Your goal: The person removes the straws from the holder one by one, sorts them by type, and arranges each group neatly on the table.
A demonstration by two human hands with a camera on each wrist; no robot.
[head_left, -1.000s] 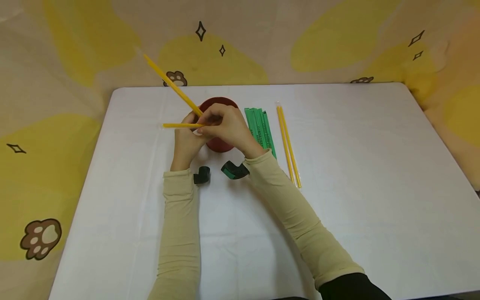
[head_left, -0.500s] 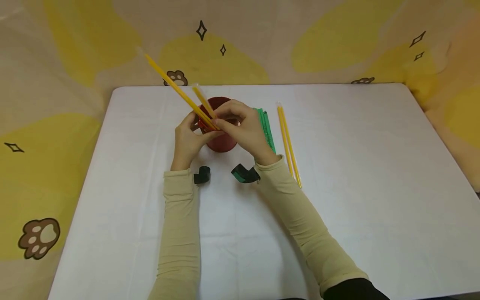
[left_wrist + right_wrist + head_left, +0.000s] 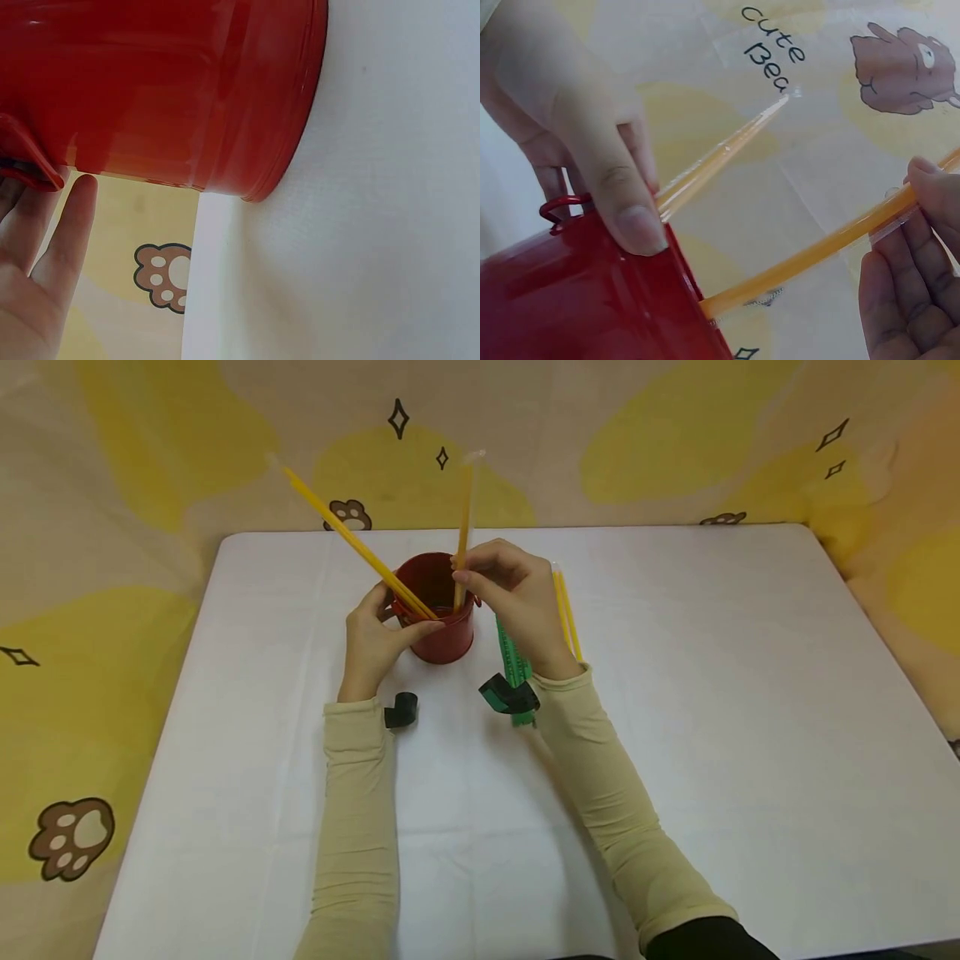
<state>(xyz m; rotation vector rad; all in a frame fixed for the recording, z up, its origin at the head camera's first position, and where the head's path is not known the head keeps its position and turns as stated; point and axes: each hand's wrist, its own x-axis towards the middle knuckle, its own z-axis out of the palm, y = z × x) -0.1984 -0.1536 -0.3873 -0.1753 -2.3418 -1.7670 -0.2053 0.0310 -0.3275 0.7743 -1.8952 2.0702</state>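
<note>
A small red metal bucket (image 3: 444,646) stands on the table, its side filling much of the left wrist view. My left hand (image 3: 371,643) grips it from the left, thumb over the near rim. Yellow straws (image 3: 345,531) in a clear wrapper lean out of it to the upper left. My right hand (image 3: 528,602) pinches another yellow straw (image 3: 467,506), also in clear wrap, between thumb and fingers. This straw stands nearly upright, its lower end inside the bucket's mouth, as the right wrist view (image 3: 802,259) confirms for the straw.
Green printed paper strips (image 3: 513,656) lie on the white table (image 3: 750,735) beneath my right wrist, partly hidden by it. More yellow straws (image 3: 567,610) lie behind that hand. A patterned yellow cloth (image 3: 645,435) rises beyond the table's far edge.
The straw in my right hand has swung from level to nearly upright, its end now in the bucket. That hand moved right. The green strips lie nearer to me. My left hand stays put.
</note>
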